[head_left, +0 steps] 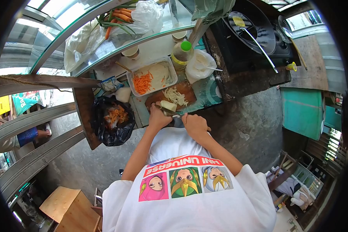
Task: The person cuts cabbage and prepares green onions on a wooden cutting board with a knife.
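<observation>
Closest to me, the white printed T-shirt [181, 193] is filling the lower view. Beyond it, my left hand [158, 118] is pressing a pale vegetable piece [168, 105] down on the near edge of the wooden cutting board [181, 91], fingers curled together on it. My right hand [195, 124] is gripping a knife [176, 118], fingers wrapped shut around the handle, just at the board's near edge. Pale shreds [176, 95] are lying mid-board. A tray of shredded carrot [145, 82] is sitting just behind the board; a black waste bag [114, 120] is hanging to its left.
</observation>
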`<state>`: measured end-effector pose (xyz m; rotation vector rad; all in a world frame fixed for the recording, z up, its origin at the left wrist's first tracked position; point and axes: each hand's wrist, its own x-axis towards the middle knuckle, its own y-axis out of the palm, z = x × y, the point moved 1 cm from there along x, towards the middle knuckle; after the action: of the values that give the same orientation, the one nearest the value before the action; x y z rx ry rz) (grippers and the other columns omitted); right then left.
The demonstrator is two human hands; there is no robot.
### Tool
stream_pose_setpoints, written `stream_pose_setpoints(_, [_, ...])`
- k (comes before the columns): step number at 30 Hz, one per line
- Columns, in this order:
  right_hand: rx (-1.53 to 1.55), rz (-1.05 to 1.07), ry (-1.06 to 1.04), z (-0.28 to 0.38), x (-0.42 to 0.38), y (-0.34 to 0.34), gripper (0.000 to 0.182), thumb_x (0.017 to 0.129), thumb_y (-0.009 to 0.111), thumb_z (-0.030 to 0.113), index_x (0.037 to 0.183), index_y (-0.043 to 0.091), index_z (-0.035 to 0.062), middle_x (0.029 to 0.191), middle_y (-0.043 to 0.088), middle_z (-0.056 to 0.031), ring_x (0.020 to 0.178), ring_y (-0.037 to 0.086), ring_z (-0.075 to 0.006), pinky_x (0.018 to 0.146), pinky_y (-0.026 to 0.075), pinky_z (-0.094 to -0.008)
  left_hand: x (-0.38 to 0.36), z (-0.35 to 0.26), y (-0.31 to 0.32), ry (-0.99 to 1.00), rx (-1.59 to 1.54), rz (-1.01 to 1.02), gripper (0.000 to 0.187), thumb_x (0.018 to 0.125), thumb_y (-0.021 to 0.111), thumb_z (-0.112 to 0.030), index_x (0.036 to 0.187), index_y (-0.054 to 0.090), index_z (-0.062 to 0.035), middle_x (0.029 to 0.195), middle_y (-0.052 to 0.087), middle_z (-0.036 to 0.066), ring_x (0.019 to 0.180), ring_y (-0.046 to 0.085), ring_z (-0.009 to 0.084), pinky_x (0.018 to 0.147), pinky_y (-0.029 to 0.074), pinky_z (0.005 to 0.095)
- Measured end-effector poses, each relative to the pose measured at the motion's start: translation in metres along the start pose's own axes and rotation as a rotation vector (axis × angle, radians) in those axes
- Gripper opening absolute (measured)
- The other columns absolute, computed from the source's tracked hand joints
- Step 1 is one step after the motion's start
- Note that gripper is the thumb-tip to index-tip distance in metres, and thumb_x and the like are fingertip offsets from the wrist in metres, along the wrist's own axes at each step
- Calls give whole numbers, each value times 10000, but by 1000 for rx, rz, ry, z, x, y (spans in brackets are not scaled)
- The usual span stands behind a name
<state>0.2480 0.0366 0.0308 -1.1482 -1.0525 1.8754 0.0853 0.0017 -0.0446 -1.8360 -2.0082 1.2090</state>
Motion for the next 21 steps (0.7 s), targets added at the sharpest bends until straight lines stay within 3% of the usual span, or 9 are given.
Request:
stream_pose_setpoints(4, [-43, 35, 5, 7, 18, 3, 509, 919, 379, 302, 595, 661, 28, 564, 609, -183, 522, 630, -342, 535, 528, -425, -5, -6, -4, 38, 75, -42, 640, 627, 718, -286, 1142, 506, 29, 1141, 449, 275, 1095, 447, 437, 934, 414, 458])
stream_pose_setpoints(9, [-80, -35, -32, 12, 28, 16, 504, 912, 389, 292, 568, 653, 34, 548, 606, -169, 498, 624, -332, 517, 527, -412, 1, 2, -3, -58, 63, 12, 715, 618, 714, -315, 1149, 483, 103, 1216, 404, 336, 1153, 412, 457, 958, 404, 453])
stream_pose_setpoints(14, [-56, -95, -20, 10, 25, 14, 507, 911, 385, 287, 562, 650, 33, 543, 605, -166, 481, 616, -332, 504, 522, -406, 1, -3, -9, -74, 105, 57, 718, 616, 712, -331, 1119, 484, 127, 1197, 414, 327, 1145, 424, 450, 942, 419, 450])
stream_pose_setpoints(21, [-63, 41, 27, 11, 28, 17, 494, 912, 372, 304, 625, 673, 38, 618, 632, -180, 558, 639, -332, 566, 527, -427, -4, -13, -15, -80, 123, 20, 705, 616, 712, -341, 1095, 475, 120, 1157, 429, 290, 1106, 448, 438, 907, 438, 453])
